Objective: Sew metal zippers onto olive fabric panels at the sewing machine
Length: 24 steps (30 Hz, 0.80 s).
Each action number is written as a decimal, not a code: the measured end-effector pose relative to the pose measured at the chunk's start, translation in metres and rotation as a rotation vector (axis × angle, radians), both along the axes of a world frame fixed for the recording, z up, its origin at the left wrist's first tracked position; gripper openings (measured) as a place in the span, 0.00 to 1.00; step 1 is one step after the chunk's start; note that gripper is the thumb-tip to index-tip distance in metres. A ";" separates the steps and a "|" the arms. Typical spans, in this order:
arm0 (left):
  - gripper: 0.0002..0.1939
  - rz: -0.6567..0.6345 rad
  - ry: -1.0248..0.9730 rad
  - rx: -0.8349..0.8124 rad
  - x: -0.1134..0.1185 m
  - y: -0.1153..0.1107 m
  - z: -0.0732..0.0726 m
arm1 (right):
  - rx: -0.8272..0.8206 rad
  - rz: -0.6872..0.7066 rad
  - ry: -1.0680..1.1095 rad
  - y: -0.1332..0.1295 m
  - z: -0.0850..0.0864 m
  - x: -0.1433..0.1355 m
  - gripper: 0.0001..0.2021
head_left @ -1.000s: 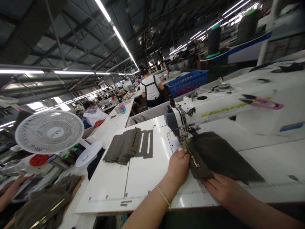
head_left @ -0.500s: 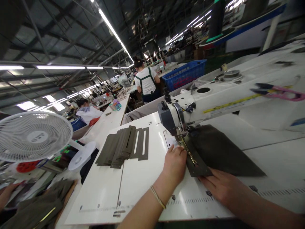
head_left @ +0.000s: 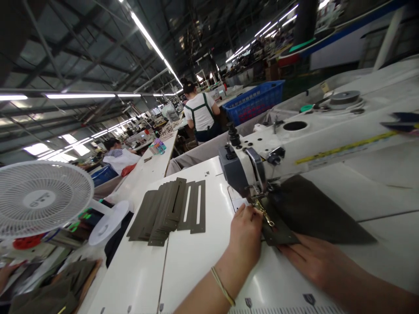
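Note:
Under the presser foot of a white sewing machine (head_left: 253,192) lies a dark olive fabric panel (head_left: 281,235) with a gold-toothed zipper (head_left: 266,214) in its slot. My left hand (head_left: 247,235) is closed, its curled fingers on the panel's left edge beside the zipper, close to the foot. At the near right corner, my right hand (head_left: 314,261) has the panel's edge at its fingers; its thumb is hidden. A larger olive fabric piece (head_left: 321,213) spreads to the right behind the panel. Left of the machine, several slotted olive panels (head_left: 166,209) lie overlapping on the white table (head_left: 196,261).
A white fan (head_left: 42,198) stands at the left, above piled fabric (head_left: 49,288). Dark-bladed snips (head_left: 401,122) lie on the machine arm. Beyond are a blue basket (head_left: 253,102) and a person (head_left: 200,113) seen from behind.
The panel has fed farther under the foot, and less of the zipper shows in front of it. Both hands have moved along with it. The view has shifted slightly.

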<state>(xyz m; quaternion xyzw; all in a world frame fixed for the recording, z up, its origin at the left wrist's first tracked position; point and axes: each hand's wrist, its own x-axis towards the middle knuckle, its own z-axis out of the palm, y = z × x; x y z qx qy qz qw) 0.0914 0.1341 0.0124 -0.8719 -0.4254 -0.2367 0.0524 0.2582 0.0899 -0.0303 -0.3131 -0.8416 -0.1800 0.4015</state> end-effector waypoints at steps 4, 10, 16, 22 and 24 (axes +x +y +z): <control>0.06 0.055 -0.044 -0.042 -0.001 0.005 -0.003 | -0.015 -0.015 -0.009 0.007 -0.003 -0.002 0.18; 0.08 0.051 -0.047 -0.095 -0.003 0.008 -0.007 | -0.013 -0.022 0.018 0.014 -0.001 -0.004 0.19; 0.16 0.023 -0.017 -0.208 -0.005 -0.001 0.000 | 0.017 0.033 -0.033 0.024 0.014 0.015 0.17; 0.22 0.091 -0.023 -0.294 -0.001 -0.008 0.006 | -0.229 -0.032 -0.039 0.059 0.023 0.017 0.13; 0.22 0.117 -0.032 -0.296 0.001 -0.009 0.006 | -0.370 0.042 -0.046 0.071 0.028 0.014 0.13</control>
